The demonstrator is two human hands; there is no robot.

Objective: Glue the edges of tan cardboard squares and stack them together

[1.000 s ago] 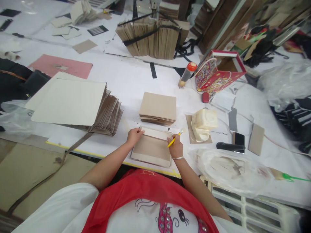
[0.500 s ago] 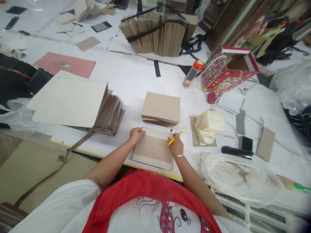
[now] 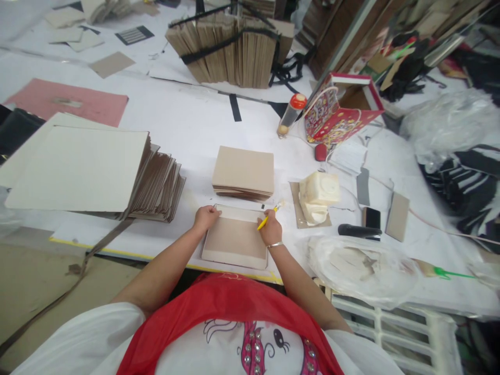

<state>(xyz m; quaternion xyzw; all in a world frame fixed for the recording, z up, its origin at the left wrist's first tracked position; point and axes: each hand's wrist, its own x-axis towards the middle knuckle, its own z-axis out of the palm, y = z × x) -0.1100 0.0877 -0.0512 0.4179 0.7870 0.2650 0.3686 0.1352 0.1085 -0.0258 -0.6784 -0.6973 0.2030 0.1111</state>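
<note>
A flat cardboard panel (image 3: 234, 235) with pale strips along its long edges lies at the table's front edge, before my body. My left hand (image 3: 206, 217) is closed on its far left corner, thumb on top. My right hand (image 3: 271, 229) grips a small brush (image 3: 267, 217) with a yellow handle, its pale tip pointing away to the right. Fingers of that hand rest at the panel's right edge; whether they also pinch it I cannot tell. Just beyond the panel sits a neat stack of brown boards (image 3: 244, 169).
To the left stands a leaning pile of large cardboard panels (image 3: 78, 166). On the right are a tub with creamy paste (image 3: 318, 195), a black stapler (image 3: 357, 232), a plastic bag (image 3: 363, 268) and a red paper bag (image 3: 341, 117). Strapped cardboard (image 3: 230, 52) stands at the back.
The view has swung a little to the right, so everything sits further left in it. Both hands keep their places on the panel, and the brush stays in my right hand.
</note>
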